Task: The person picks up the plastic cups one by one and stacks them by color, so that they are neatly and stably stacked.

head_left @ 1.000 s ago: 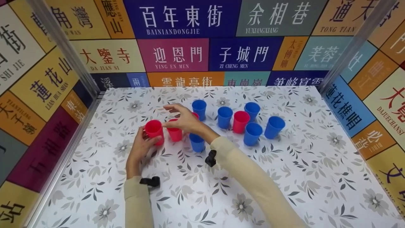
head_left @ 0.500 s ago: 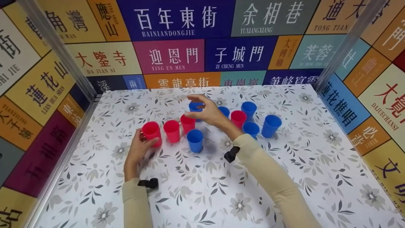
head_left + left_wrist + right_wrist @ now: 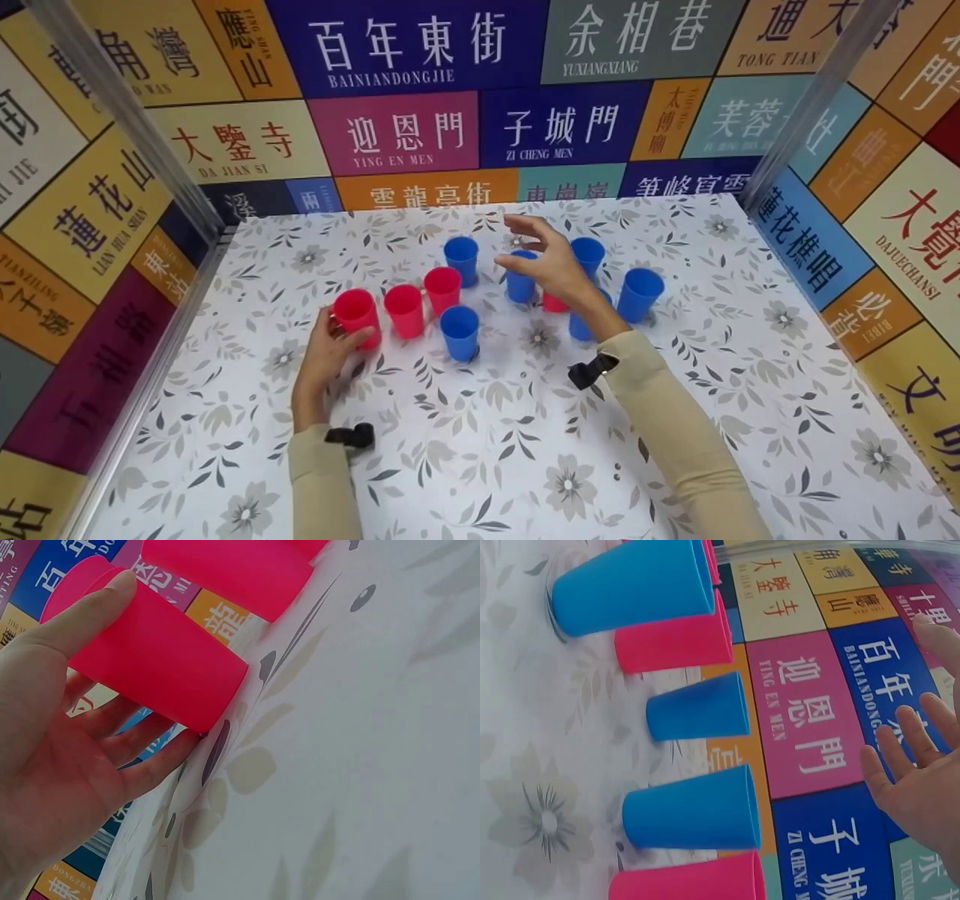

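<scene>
At the left end of a group of cups, my left hand [image 3: 319, 367] holds a red cup [image 3: 355, 311]. Its thumb lies on the near side by the rim in the left wrist view, with the fingers round the other side of the cup [image 3: 157, 652]. My right hand [image 3: 559, 268] hovers over the cups at the right, fingers spread and holding nothing. Below its thumb stands a blue cup [image 3: 520, 286]; a red cup [image 3: 555, 304] and a blue cup [image 3: 579, 325] are partly hidden behind the hand and wrist.
Two more red cups [image 3: 404, 311] [image 3: 442, 291] stand right of the held one. Blue cups [image 3: 460, 334] [image 3: 461, 262] stand before and behind them. Further right are blue cups [image 3: 587, 253] [image 3: 641, 296]. Walls with printed signs [image 3: 397, 135] enclose the patterned tabletop [image 3: 450, 450].
My right hand has moved right, from above the red cups to above the right-hand cups, uncovering the red ones. My left hand stays on its red cup; the camera view has shifted slightly.
</scene>
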Demonstrator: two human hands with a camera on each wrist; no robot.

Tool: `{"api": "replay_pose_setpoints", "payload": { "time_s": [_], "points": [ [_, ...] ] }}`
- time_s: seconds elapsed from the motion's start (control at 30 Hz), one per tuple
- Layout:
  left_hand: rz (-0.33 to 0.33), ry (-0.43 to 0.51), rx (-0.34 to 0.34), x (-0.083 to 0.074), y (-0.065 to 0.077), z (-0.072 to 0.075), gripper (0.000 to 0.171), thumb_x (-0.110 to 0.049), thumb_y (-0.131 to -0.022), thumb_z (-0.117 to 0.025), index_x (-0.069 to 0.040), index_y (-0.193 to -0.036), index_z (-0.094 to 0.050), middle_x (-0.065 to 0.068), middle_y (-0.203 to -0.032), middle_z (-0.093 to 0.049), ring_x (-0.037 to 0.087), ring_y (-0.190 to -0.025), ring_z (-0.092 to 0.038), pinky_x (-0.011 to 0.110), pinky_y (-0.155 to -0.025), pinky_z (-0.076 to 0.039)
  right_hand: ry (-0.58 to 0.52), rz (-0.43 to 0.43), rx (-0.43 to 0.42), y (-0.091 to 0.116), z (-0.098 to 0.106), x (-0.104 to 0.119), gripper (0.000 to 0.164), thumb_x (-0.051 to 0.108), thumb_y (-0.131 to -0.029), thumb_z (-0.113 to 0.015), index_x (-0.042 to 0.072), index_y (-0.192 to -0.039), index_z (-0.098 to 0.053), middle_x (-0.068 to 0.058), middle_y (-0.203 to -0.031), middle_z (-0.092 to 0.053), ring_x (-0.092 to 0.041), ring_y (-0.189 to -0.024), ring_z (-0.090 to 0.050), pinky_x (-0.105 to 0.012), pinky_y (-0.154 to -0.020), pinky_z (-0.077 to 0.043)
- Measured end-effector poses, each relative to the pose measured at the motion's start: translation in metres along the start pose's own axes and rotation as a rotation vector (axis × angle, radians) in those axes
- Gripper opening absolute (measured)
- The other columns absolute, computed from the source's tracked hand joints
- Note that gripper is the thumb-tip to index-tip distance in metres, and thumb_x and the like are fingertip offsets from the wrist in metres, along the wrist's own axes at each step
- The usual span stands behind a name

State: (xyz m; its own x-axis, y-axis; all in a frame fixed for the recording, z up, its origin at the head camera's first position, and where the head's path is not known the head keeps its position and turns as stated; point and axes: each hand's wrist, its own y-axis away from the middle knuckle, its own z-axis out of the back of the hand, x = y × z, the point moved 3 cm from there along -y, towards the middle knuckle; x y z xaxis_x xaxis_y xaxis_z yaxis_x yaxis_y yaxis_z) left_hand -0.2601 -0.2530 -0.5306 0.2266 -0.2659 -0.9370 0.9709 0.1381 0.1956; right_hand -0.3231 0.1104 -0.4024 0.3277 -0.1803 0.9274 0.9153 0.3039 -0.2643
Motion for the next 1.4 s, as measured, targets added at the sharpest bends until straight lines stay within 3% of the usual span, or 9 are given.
{"api": "replay_pose_setpoints", "payload": {
  "time_s": [0.23,0.43,0.67,0.93,1.23,1.4],
  "points": [
    [-0.066,0.058,0.007,0.0,0.003,0.001,0.082,-0.036,-0.085,-0.08,-0.013,-0.148,-0.032,0.012,-0.15,-0.047,0.029,-0.141,-0.043,0.044,-0.118,-0.039,0.097,0.006,-0.064,0.008,0.024,-0.015,0.067,0.023,-0.087,-0.079,0.011,-0.146,-0.049,-0.008,-0.15,-0.05,-0.024,-0.14,-0.044,-0.046,-0.115,-0.037],
    [-0.055,0.052,0.009,-0.001,0.003,0.001,0.087,-0.041,-0.083,-0.081,-0.014,-0.149,-0.032,0.011,-0.151,-0.046,0.028,-0.142,-0.042,0.043,-0.119,-0.039,0.132,-0.048,-0.152,0.016,0.045,-0.027,0.068,0.031,-0.087,-0.079,0.01,-0.145,-0.05,-0.008,-0.148,-0.051,-0.025,-0.139,-0.045,-0.048,-0.116,-0.036],
    [-0.067,0.064,0.013,-0.002,0.003,0.002,0.079,-0.031,-0.088,-0.078,-0.011,-0.148,-0.031,0.013,-0.151,-0.045,0.03,-0.142,-0.042,0.045,-0.119,-0.038,0.131,-0.119,-0.214,0.023,0.062,-0.044,0.066,0.028,-0.089,-0.077,0.008,-0.145,-0.049,-0.012,-0.148,-0.051,-0.029,-0.139,-0.045,-0.048,-0.117,-0.037],
    [-0.045,0.081,0.017,-0.001,0.003,0.002,0.076,-0.027,-0.09,-0.077,-0.014,-0.149,-0.032,0.011,-0.152,-0.045,0.028,-0.144,-0.041,0.043,-0.12,-0.036,0.163,-0.184,-0.196,0.029,0.067,-0.063,0.068,0.027,-0.089,-0.077,0.007,-0.146,-0.047,-0.014,-0.15,-0.048,-0.031,-0.139,-0.044,-0.049,-0.117,-0.036],
    [-0.101,0.03,0.012,-0.001,0.002,-0.001,0.076,-0.03,-0.089,-0.077,-0.01,-0.146,-0.033,0.015,-0.147,-0.048,0.031,-0.138,-0.045,0.045,-0.116,-0.041,0.162,-0.252,-0.169,0.034,0.07,-0.077,0.072,0.031,-0.087,-0.079,0.006,-0.146,-0.047,-0.015,-0.149,-0.048,-0.033,-0.138,-0.044,-0.05,-0.116,-0.037],
    [-0.074,0.033,0.017,0.0,0.001,0.0,0.077,-0.031,-0.088,-0.078,-0.012,-0.148,-0.032,0.013,-0.149,-0.047,0.03,-0.14,-0.043,0.045,-0.117,-0.04,0.195,-0.308,-0.152,0.036,0.07,-0.08,0.074,0.033,-0.087,-0.079,0.008,-0.148,-0.045,-0.014,-0.15,-0.048,-0.033,-0.139,-0.045,-0.05,-0.114,-0.041]
  ]
}}
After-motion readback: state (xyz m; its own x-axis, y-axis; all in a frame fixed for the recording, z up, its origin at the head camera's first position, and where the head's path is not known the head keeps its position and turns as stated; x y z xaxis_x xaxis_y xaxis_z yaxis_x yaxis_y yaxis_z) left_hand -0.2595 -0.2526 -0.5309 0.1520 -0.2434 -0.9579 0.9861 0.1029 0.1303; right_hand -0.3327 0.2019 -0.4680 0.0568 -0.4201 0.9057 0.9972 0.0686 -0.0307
